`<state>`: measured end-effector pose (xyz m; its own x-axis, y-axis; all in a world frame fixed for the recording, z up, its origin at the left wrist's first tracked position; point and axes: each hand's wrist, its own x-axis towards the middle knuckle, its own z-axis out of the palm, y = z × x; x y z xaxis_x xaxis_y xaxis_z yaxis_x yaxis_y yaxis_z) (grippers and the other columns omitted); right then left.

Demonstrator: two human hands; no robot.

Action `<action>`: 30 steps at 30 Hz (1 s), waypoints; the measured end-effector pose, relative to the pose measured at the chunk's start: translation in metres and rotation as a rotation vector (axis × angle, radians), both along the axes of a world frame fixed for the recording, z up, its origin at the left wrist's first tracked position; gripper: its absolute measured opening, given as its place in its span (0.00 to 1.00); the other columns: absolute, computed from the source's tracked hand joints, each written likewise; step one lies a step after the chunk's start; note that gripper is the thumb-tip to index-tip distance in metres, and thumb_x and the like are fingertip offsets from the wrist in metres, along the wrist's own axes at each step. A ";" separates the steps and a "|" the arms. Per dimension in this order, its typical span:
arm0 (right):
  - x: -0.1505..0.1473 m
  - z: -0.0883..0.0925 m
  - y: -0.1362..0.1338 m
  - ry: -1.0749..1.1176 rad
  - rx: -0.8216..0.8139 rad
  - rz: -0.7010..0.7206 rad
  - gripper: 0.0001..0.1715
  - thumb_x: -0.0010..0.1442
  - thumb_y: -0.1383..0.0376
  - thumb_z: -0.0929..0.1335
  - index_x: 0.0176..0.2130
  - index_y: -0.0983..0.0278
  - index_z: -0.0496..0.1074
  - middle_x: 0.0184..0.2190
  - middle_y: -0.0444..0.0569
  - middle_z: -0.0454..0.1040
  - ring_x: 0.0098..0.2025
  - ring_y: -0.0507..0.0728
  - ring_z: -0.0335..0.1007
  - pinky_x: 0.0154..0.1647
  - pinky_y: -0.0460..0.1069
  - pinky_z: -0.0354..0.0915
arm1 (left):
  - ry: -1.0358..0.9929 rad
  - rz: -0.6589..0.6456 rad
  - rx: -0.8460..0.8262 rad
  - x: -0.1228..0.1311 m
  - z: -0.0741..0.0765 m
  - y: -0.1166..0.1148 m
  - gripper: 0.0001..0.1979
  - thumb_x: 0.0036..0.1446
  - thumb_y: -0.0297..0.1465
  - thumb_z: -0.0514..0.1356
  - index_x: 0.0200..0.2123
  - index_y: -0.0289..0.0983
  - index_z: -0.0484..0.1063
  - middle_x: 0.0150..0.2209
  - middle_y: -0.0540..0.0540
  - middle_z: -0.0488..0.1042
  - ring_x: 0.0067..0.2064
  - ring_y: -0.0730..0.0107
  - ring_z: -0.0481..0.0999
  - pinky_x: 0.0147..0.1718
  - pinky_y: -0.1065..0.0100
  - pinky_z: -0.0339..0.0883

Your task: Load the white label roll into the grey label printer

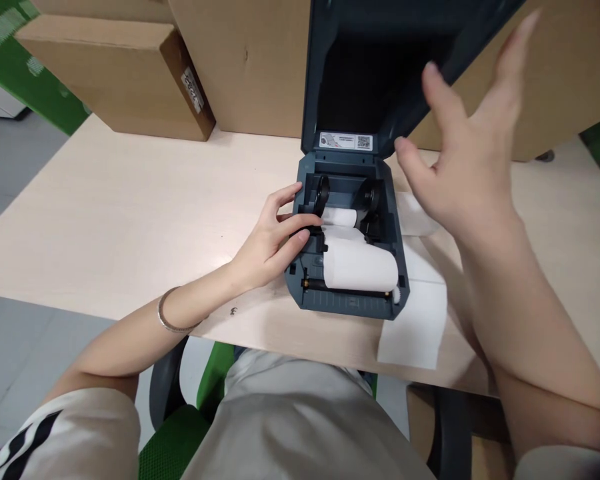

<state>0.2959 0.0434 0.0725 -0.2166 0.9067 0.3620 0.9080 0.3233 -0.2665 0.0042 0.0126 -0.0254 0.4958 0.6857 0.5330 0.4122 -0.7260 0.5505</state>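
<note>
A dark blue-grey label printer (307, 297) stands on the table with its lid (316, 80) raised. Inside it, a small roll of white label paper (340, 217) sits between black round holders. The paper's loose end (360, 265) curls over the front roller. My left hand (275, 237) rests on the printer's left side wall, fingers apart, with fingertips reaching just inside beside the paper roll. Raised to the right of the printer, my right hand (475, 147) has its fingers spread and appears to hold nothing. It overlaps the lid's right edge; whether it touches is unclear.
White label strips (414, 327) lie on the table right of the printer, partly under it. A cardboard box (100, 80) stands at the back left, and larger cardboard (250, 67) stands behind the printer. A green chair (175, 443) is at the table's front edge.
</note>
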 end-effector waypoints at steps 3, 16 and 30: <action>-0.015 -0.017 0.006 0.030 0.017 -0.151 0.37 0.71 0.57 0.69 0.73 0.62 0.67 0.81 0.64 0.42 0.83 0.75 0.40 0.82 0.70 0.46 | -0.002 0.022 -0.002 0.001 0.000 0.000 0.18 0.79 0.42 0.50 0.56 0.45 0.78 0.68 0.38 0.63 0.75 0.50 0.63 0.75 0.40 0.66; -0.030 -0.022 -0.003 -0.096 -0.241 0.588 0.27 0.68 0.62 0.61 0.59 0.63 0.79 0.54 0.54 0.82 0.60 0.65 0.79 0.83 0.73 0.46 | -0.087 0.024 0.138 0.007 -0.004 0.004 0.14 0.78 0.42 0.51 0.45 0.42 0.71 0.57 0.40 0.62 0.64 0.53 0.72 0.67 0.47 0.77; -0.031 -0.007 -0.005 -0.074 -0.259 0.448 0.17 0.63 0.63 0.65 0.47 0.64 0.79 0.47 0.55 0.82 0.50 0.65 0.80 0.68 0.67 0.67 | -0.058 0.010 0.138 0.004 -0.001 0.005 0.14 0.78 0.41 0.51 0.46 0.41 0.72 0.57 0.39 0.62 0.64 0.52 0.71 0.66 0.45 0.77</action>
